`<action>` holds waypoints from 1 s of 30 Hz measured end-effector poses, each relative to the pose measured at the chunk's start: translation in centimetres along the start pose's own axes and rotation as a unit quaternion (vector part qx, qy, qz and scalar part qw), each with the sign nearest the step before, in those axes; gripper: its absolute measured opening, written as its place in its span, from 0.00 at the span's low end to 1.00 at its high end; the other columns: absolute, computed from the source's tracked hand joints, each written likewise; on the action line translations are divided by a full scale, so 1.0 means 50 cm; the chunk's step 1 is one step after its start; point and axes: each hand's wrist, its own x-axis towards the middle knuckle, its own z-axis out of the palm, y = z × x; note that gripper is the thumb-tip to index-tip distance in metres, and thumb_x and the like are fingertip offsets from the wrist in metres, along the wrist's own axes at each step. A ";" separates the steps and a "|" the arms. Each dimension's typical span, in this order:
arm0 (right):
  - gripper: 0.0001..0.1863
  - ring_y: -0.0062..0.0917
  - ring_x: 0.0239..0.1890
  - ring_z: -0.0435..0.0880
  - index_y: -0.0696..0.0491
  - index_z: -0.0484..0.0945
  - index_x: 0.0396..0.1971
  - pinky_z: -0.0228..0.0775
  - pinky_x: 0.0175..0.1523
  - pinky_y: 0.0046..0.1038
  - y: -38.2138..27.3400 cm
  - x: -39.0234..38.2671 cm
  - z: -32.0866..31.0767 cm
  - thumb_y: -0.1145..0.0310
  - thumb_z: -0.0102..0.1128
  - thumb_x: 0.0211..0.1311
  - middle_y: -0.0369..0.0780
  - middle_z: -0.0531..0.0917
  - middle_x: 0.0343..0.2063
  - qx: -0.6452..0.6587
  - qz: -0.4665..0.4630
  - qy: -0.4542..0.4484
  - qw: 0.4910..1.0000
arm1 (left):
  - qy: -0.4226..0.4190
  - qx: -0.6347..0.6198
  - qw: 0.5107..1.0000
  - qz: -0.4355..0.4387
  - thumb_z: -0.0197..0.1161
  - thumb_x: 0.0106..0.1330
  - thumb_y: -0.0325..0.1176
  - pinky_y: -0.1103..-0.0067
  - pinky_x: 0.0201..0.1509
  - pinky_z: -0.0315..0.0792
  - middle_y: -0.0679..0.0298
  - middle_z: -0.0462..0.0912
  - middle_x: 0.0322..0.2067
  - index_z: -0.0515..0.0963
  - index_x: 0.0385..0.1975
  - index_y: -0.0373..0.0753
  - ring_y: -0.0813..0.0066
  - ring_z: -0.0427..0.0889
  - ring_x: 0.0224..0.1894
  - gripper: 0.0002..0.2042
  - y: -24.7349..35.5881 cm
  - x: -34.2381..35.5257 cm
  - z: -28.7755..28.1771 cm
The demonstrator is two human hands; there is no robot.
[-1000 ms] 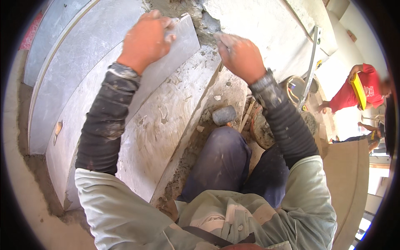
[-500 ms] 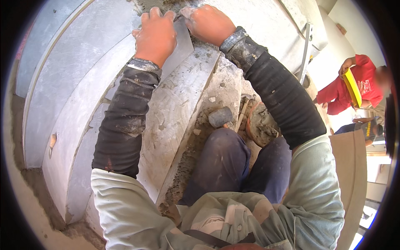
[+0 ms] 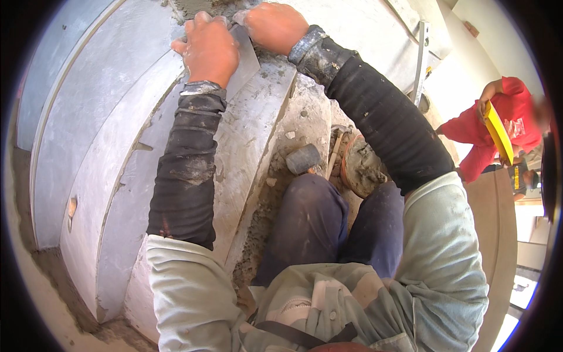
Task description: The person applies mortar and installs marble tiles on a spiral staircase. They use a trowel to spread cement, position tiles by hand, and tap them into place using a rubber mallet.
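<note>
My left hand (image 3: 208, 50) is curled over the upper end of a flat grey stone slab (image 3: 249, 70) at top centre, fingers gripping its edge. My right hand (image 3: 274, 26), just to the right, has bent fingertips on the same slab's top corner, partly hidden. Wet grey mortar (image 3: 202, 7) lies right beyond the fingers, and my fingers are smudged with it. The slab sits along curved, pale steps (image 3: 111, 164) that are streaked with cement.
A grey-headed mallet (image 3: 303, 157), wooden stick (image 3: 334, 152) and mortar bucket (image 3: 363, 170) lie by my knees. A metal level (image 3: 420, 64) leans right. A small wooden-handled tool (image 3: 73, 208) is at left. A co-worker in red (image 3: 513, 117) holds a yellow board (image 3: 498, 130); another person (image 3: 519, 182) is behind.
My right hand has moved up and left to meet the slab's corner beside my left hand, and both hands have shifted slightly left in view. The co-worker in red has bent a leg.
</note>
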 end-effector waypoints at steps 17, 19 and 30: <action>0.07 0.45 0.29 0.85 0.57 0.82 0.19 0.78 0.34 0.43 -0.016 0.045 -0.061 0.70 0.58 0.50 0.51 0.83 0.22 -0.048 -0.088 -0.095 0.990 | 0.048 -0.059 0.996 0.044 0.57 0.59 0.29 0.48 0.46 0.66 0.50 0.71 0.44 0.78 0.35 0.34 0.48 0.71 0.51 0.08 -0.003 -0.002 -0.004; 0.08 0.44 0.32 0.86 0.58 0.82 0.20 0.78 0.39 0.42 -0.020 0.061 -0.049 0.71 0.57 0.50 0.51 0.84 0.24 -0.048 -0.100 -0.078 0.991 | 0.032 -0.041 0.998 0.032 0.57 0.59 0.28 0.48 0.47 0.67 0.50 0.73 0.44 0.78 0.35 0.34 0.48 0.72 0.51 0.08 -0.005 -0.002 -0.017; 0.09 0.44 0.36 0.87 0.59 0.84 0.23 0.78 0.43 0.40 -0.048 0.108 -0.027 0.71 0.58 0.51 0.51 0.85 0.26 -0.057 -0.035 -0.067 0.996 | 0.017 -0.038 0.999 0.016 0.59 0.58 0.26 0.48 0.52 0.69 0.46 0.75 0.51 0.79 0.43 0.31 0.45 0.73 0.55 0.13 -0.030 -0.007 -0.021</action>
